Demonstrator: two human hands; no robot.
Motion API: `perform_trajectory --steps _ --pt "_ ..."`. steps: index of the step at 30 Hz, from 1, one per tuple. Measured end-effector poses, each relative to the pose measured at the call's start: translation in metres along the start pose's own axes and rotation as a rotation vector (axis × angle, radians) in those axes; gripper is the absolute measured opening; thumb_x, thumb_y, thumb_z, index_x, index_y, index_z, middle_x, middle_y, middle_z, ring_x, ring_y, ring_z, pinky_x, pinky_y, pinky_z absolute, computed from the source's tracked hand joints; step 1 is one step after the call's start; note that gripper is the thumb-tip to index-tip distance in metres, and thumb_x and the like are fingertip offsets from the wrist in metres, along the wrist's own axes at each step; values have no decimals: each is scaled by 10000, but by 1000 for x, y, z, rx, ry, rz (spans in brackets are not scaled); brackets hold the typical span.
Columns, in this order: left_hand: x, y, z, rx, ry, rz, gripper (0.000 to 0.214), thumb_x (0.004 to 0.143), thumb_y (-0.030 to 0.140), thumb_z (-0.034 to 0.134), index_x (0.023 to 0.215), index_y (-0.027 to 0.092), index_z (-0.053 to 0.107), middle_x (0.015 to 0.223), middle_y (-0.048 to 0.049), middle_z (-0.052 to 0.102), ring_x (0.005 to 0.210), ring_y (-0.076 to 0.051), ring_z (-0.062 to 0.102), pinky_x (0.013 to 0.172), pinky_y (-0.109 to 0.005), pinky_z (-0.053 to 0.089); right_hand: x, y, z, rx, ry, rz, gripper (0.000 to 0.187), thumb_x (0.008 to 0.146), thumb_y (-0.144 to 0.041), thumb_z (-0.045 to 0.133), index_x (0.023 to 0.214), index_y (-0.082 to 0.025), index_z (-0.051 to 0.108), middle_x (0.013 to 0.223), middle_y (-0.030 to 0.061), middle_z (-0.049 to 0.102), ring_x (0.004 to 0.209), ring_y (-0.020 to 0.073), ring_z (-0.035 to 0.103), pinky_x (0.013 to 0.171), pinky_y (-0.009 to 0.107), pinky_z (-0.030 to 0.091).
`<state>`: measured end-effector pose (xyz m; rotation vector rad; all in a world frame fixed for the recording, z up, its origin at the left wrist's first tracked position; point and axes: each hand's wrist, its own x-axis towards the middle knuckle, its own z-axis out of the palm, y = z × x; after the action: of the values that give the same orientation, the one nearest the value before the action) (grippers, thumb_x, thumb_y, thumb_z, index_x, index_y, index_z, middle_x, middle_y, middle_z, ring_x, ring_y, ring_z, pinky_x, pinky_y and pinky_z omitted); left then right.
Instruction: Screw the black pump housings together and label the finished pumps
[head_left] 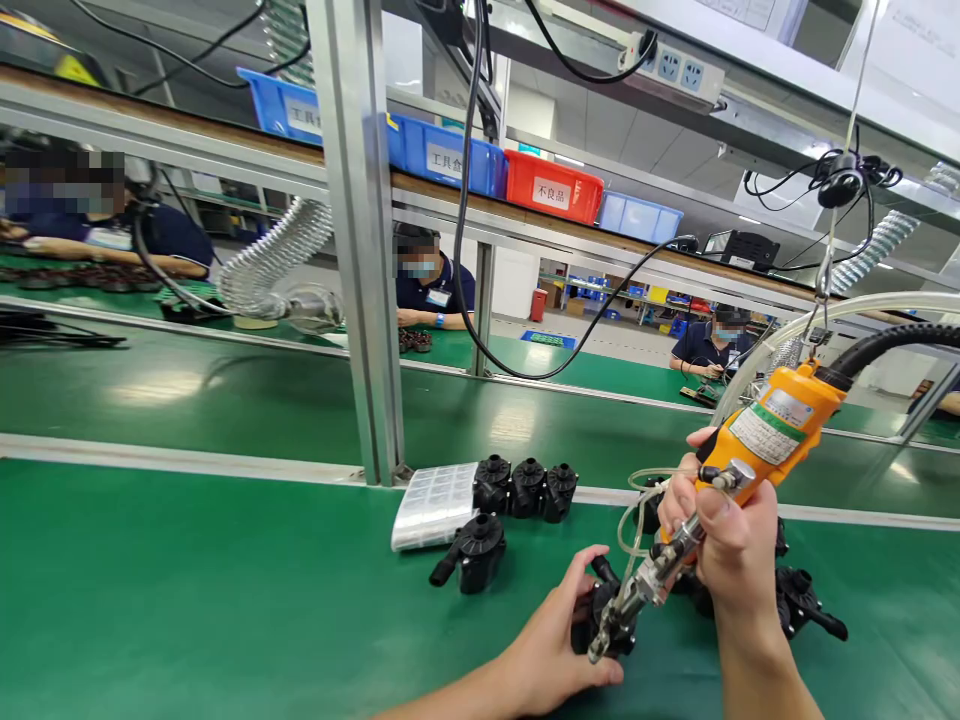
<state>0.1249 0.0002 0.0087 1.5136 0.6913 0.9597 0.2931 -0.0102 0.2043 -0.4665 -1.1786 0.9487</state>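
Note:
My right hand (724, 535) is closed round an orange power screwdriver (765, 430) that hangs from a cable, its metal tip (611, 625) pointing down at a black pump part (600, 620). My left hand (551, 645) grips that black part from the left and holds it on the green bench (187, 600). A clear tube loops beside the tool.
Several more black pump parts lie around: a row (525, 487) by a clear blister tray (435, 503), one alone (472, 553), others (806, 600) behind my right wrist. An aluminium post (364, 250) stands ahead. Other people sit across the conveyor; coloured bins sit on the shelf above.

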Motion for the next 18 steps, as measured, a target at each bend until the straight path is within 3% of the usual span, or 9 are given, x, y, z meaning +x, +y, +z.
perform_trajectory --steps 5,13,18 --pt "-1 3 1 -39 15 -31 1180 617 304 948 1569 290 251 1262 -96 606 1078 -314 649 975 -448 507 0 -3 4 -2 24 -38 546 739 -501 874 1097 -245 551 685 -69 454 485 95 433 460 246 422" --pt "-2 -6 2 -42 36 -25 1192 613 301 943 1575 302 240 1319 -90 602 1099 -306 657 994 -447 524 2 0 3 -22 -3 -35 534 750 -505 862 1097 -245 551 682 -68 459 480 92 422 457 246 416" --pt "-1 -6 0 -7 37 9 1201 608 390 975 1578 284 274 1319 -108 625 1129 -336 661 1027 -484 526 -2 4 3 -75 -18 -46 510 785 -455 843 1143 -250 543 724 -56 493 497 87 418 459 237 418"
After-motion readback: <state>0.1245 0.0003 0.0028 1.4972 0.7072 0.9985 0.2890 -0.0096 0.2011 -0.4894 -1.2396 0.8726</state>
